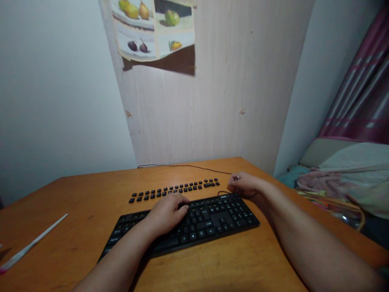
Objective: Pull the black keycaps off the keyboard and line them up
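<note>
A black keyboard (200,221) lies on the wooden table, with bare gaps along its upper rows where keycaps are off. My left hand (170,213) rests on top of it, palm down, thumb apart from the index finger; the other fingertips are hidden behind the hand. Just beyond the keyboard's far right corner, my right hand (241,182) is closed in a pinch. A small metallic glint shows at its fingers, too small to name. Two rows of loose black keycaps (175,190) are laid out behind the keyboard.
A thin black cable (188,166) runs along the back of the table (194,267) toward my right hand. To the left lies a long white stick (36,241) with a pink end. Fruit paintings (154,28) hang on the wall. Bedding (349,162) is piled at the right.
</note>
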Action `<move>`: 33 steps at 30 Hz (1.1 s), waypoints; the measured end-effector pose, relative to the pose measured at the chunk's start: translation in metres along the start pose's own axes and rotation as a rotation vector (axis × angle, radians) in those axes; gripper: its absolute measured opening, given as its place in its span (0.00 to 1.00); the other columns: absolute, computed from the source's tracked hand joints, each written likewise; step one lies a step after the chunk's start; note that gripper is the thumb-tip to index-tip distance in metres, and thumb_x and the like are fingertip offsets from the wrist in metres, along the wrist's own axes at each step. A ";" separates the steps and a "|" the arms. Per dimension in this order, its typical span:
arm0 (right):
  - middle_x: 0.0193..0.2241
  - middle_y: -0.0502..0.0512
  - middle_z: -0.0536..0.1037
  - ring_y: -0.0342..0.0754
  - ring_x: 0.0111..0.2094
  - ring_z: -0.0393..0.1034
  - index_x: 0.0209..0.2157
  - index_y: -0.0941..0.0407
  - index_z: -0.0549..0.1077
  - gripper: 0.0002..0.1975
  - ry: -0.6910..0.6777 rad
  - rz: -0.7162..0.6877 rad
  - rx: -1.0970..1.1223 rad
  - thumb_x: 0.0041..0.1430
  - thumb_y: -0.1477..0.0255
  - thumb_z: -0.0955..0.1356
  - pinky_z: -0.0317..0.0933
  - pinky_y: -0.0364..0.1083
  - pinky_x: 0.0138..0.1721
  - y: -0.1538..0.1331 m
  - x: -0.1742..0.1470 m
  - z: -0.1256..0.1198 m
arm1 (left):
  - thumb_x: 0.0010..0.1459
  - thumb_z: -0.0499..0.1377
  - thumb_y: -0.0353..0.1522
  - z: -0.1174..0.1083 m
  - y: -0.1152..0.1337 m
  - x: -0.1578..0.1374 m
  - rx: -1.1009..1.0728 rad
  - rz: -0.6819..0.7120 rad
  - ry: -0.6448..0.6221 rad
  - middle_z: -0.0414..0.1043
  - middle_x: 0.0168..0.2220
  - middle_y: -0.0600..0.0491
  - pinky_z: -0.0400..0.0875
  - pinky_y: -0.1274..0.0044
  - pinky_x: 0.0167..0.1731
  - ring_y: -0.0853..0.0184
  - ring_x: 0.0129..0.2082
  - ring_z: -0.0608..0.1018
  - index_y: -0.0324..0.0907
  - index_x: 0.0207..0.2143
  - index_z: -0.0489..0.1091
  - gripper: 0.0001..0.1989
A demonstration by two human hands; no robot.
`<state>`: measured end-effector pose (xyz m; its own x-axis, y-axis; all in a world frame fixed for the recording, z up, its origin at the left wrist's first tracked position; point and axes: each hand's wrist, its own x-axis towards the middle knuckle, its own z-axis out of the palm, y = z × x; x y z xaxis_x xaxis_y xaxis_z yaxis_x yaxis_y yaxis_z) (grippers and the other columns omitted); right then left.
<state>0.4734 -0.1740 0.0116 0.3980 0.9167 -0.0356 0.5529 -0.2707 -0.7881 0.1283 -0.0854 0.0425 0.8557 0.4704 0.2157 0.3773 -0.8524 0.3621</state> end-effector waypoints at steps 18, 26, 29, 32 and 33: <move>0.15 0.51 0.68 0.43 0.19 0.61 0.18 0.56 0.69 0.13 0.261 -0.067 0.053 0.46 0.62 0.69 0.53 0.42 0.20 -0.004 -0.001 -0.015 | 0.60 0.52 0.36 0.002 0.002 -0.002 0.058 0.035 -0.007 0.74 0.44 0.51 0.67 0.70 0.48 0.60 0.46 0.74 0.45 0.45 0.74 0.15; 0.20 0.50 0.71 0.45 0.23 0.64 0.26 0.56 0.73 0.12 0.522 -0.130 0.120 0.49 0.62 0.65 0.55 0.42 0.24 -0.041 -0.016 -0.030 | 0.61 0.52 0.38 0.005 0.001 -0.002 0.072 0.039 0.012 0.74 0.42 0.51 0.67 0.70 0.47 0.61 0.44 0.74 0.46 0.44 0.75 0.15; 0.15 0.45 0.64 0.41 0.16 0.55 0.27 0.54 0.68 0.09 0.503 -0.136 0.178 0.50 0.63 0.65 0.49 0.41 0.18 -0.058 -0.025 -0.028 | 0.61 0.52 0.38 0.005 0.001 -0.002 0.076 0.037 0.016 0.74 0.41 0.50 0.67 0.70 0.46 0.61 0.44 0.74 0.45 0.43 0.75 0.15; 0.16 0.44 0.64 0.39 0.16 0.55 0.25 0.54 0.65 0.10 0.414 -0.169 0.211 0.48 0.63 0.68 0.48 0.40 0.17 -0.077 -0.032 -0.024 | 0.61 0.52 0.39 0.005 0.001 -0.002 0.086 0.044 0.010 0.74 0.40 0.49 0.67 0.70 0.46 0.60 0.43 0.74 0.45 0.43 0.75 0.15; 0.17 0.44 0.66 0.39 0.16 0.56 0.25 0.55 0.66 0.11 0.381 -0.184 0.215 0.48 0.63 0.69 0.49 0.40 0.17 -0.083 -0.034 -0.023 | 0.61 0.52 0.39 0.005 0.001 -0.002 0.089 0.044 0.010 0.74 0.40 0.49 0.67 0.70 0.46 0.60 0.43 0.74 0.45 0.43 0.75 0.15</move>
<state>0.4306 -0.1898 0.0922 0.5700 0.7600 0.3123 0.4914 -0.0107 -0.8709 0.1292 -0.0885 0.0376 0.8686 0.4340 0.2391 0.3699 -0.8890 0.2700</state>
